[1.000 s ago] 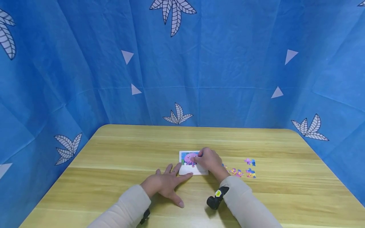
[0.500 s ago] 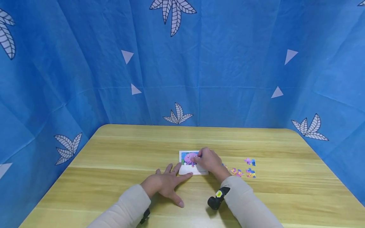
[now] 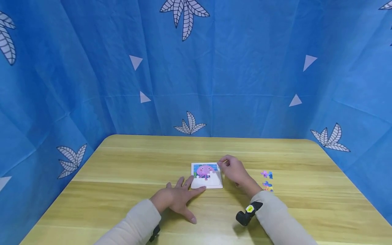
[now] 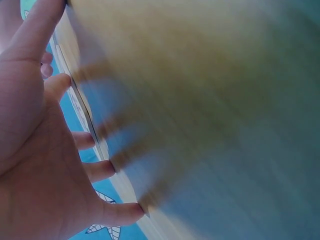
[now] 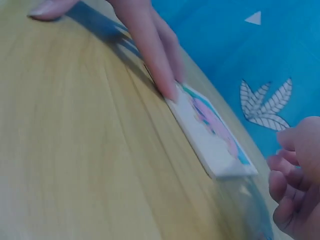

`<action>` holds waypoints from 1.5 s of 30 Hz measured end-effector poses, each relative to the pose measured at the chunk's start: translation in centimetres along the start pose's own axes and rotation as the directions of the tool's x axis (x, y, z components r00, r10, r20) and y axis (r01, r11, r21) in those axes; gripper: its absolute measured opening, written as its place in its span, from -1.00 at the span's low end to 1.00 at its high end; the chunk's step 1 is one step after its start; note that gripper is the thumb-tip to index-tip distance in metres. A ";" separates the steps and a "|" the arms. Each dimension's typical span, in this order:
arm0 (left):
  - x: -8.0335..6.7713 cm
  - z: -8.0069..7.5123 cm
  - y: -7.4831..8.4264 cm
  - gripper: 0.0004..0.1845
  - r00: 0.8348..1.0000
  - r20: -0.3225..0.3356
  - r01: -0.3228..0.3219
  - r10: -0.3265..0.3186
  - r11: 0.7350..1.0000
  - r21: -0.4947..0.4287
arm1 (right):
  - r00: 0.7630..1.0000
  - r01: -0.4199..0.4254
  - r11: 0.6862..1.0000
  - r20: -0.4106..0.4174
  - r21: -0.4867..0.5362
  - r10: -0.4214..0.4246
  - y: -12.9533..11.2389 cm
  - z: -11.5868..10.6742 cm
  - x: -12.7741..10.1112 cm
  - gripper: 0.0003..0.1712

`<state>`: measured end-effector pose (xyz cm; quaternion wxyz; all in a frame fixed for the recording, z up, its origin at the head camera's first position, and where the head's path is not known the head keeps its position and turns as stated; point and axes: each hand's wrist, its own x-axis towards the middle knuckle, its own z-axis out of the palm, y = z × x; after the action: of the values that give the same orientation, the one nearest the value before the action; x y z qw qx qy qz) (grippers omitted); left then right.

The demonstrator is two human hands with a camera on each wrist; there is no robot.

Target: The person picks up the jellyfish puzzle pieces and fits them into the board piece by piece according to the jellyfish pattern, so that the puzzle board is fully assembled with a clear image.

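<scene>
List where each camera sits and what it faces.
Head: worn on the head, facing forward and down at light wooden table, white rectangular puzzle board; left hand, right hand show.
Left wrist: on that wrist, facing table; left hand shows.
Right wrist: on that wrist, facing board; both hands show.
Head and right wrist share the board.

Your left sleeve (image 3: 133,219) and right sleeve (image 3: 280,214) are long and pale beige, ending at the wrists above your bare left hand (image 3: 176,199) and right hand (image 3: 235,170). Your black right wrist camera (image 3: 245,217) has a rounded end and a yellow-marked sticker (image 3: 250,208); your black left wrist camera (image 3: 155,233) is mostly hidden.
</scene>
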<state>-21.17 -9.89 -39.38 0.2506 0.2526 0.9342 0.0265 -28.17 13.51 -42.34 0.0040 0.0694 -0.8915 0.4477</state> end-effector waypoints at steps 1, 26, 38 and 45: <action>0.0 0.0 0.0 0.07 1.000 -0.001 0.000 0.000 1.000 -0.005 | 1.000 -0.004 1.000 0.008 -0.009 0.004 0.2 -0.5 -0.1 -0.75; -0.3 0.0 -0.1 0.08 1.000 0.002 -0.001 0.001 0.999 -0.051 | 0.987 -0.156 0.967 -0.065 -0.202 0.145 5.7 -10.6 -3.0 -0.42; -0.2 -0.1 -0.1 0.07 1.000 0.006 -0.001 0.001 0.999 -0.052 | 0.977 -0.212 0.937 -0.044 -0.276 0.208 8.2 -12.4 -4.6 -0.28; -0.2 -0.1 -0.1 0.06 1.000 0.006 -0.005 0.005 0.998 -0.057 | 0.972 -0.234 0.922 -0.066 -0.308 0.224 8.3 -12.1 -5.3 -0.18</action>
<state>-21.07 -10.04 -39.22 0.2607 0.2477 0.9316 0.0531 -24.68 28.72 -42.06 -0.0243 -0.0433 -0.9530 0.2990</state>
